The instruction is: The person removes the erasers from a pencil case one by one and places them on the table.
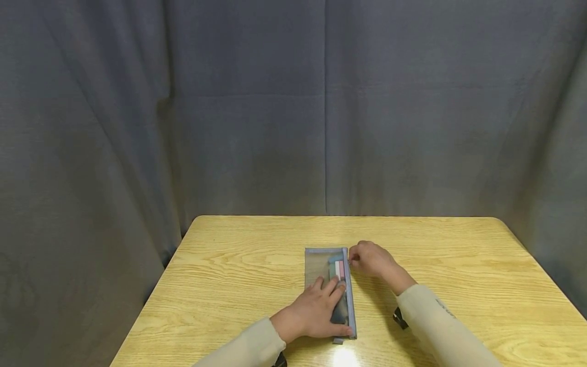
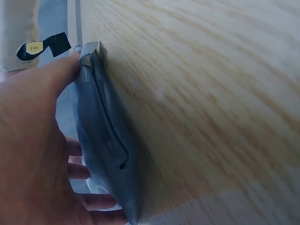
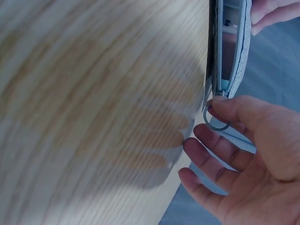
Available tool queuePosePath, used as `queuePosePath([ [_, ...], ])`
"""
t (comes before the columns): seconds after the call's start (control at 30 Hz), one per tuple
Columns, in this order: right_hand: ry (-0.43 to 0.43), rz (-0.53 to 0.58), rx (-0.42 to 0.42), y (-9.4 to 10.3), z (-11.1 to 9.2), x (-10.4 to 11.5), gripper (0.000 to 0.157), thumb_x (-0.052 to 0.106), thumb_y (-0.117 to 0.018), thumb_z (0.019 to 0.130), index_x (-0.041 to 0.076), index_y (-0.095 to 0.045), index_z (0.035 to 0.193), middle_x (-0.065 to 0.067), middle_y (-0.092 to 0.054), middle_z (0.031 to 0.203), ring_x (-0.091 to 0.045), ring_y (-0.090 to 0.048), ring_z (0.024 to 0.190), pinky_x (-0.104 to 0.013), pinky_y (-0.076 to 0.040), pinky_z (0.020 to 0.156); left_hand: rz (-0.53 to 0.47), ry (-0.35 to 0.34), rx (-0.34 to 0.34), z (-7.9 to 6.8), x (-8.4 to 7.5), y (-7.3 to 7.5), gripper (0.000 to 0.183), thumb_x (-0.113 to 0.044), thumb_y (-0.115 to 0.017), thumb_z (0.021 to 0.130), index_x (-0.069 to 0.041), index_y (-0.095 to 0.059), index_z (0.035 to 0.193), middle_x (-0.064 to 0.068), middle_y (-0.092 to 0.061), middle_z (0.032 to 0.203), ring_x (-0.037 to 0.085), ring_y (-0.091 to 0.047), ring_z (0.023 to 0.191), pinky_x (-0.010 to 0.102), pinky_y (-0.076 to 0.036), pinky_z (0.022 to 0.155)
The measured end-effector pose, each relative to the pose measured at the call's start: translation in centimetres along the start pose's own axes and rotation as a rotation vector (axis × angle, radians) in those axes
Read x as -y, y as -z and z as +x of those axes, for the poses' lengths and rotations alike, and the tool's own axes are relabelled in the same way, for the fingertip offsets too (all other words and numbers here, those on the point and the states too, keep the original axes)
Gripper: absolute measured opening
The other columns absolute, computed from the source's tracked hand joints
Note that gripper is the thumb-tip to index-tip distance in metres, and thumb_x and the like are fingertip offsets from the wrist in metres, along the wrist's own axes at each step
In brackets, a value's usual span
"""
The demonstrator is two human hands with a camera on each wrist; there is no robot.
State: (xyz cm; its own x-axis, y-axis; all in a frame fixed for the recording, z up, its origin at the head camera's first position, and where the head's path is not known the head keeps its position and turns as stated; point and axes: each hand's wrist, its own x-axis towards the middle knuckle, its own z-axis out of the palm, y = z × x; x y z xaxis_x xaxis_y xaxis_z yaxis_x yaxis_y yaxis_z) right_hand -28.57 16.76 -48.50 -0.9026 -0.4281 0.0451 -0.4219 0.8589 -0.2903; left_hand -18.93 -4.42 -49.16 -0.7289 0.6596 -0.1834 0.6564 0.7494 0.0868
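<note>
A flat grey-blue zippered pouch (image 1: pixel 316 262) with see-through sides lies on the table. My left hand (image 1: pixel 316 310) rests over it, fingers spread on its face and thumb at the near end of the zipper edge. At the far end of that edge, my right hand (image 1: pixel 372 260) pinches the zipper pull's ring (image 3: pixel 214 128) between thumb and index finger, the other fingers loosely bent. In the right wrist view the zipper teeth (image 3: pixel 243 44) stand apart beside the pull, with contents visible in the gap. A pink, white and green block (image 1: pixel 339 268) shows through the pouch.
The wood-grain table (image 1: pixel 229 285) extends around the pouch on all sides. Grey curtains (image 1: pixel 257 127) hang behind the table and along both sides. A small tab (image 1: pixel 338 340) sticks out from the pouch's near end. Dark straps (image 1: pixel 400 318) show at the wrists.
</note>
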Motion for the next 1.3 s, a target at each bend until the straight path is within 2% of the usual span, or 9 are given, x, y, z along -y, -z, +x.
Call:
queuePosePath([
  [0.3,-0.027,0.029,0.001,0.1,0.6,-0.2,0.009,0.010,-0.073,0.092,0.014,-0.070,0.084,0.002,-0.060,0.080,-0.015,-0.047,0.072,-0.032,-0.046,0.065,0.004,0.000,0.002,-0.1,-0.1,0.1,0.099,-0.081,-0.042,0.089,-0.017,-0.023,0.162,0.009,-0.022,0.166,0.042,-0.032,0.146,0.048,-0.038,0.114],
  [0.8,-0.041,-0.006,-0.017,-0.1,1.3,-0.6,0.004,0.014,-0.074,0.093,0.013,-0.072,0.090,0.001,-0.060,0.084,-0.015,-0.049,0.073,-0.035,-0.049,0.069,-0.001,-0.010,0.005,-0.2,-0.1,0.2,0.098,-0.081,-0.041,0.090,-0.017,-0.024,0.162,0.009,-0.023,0.166,0.043,-0.033,0.145,0.049,-0.039,0.113],
  [1.3,-0.034,-0.020,-0.030,-0.3,1.9,-1.4,0.005,0.016,-0.073,0.094,0.011,-0.074,0.092,0.000,-0.061,0.085,-0.016,-0.052,0.075,-0.037,-0.050,0.071,-0.016,0.004,0.012,0.0,-0.1,-0.1,0.099,-0.082,-0.040,0.089,-0.018,-0.022,0.162,0.009,-0.020,0.167,0.044,-0.031,0.146,0.050,-0.038,0.114],
])
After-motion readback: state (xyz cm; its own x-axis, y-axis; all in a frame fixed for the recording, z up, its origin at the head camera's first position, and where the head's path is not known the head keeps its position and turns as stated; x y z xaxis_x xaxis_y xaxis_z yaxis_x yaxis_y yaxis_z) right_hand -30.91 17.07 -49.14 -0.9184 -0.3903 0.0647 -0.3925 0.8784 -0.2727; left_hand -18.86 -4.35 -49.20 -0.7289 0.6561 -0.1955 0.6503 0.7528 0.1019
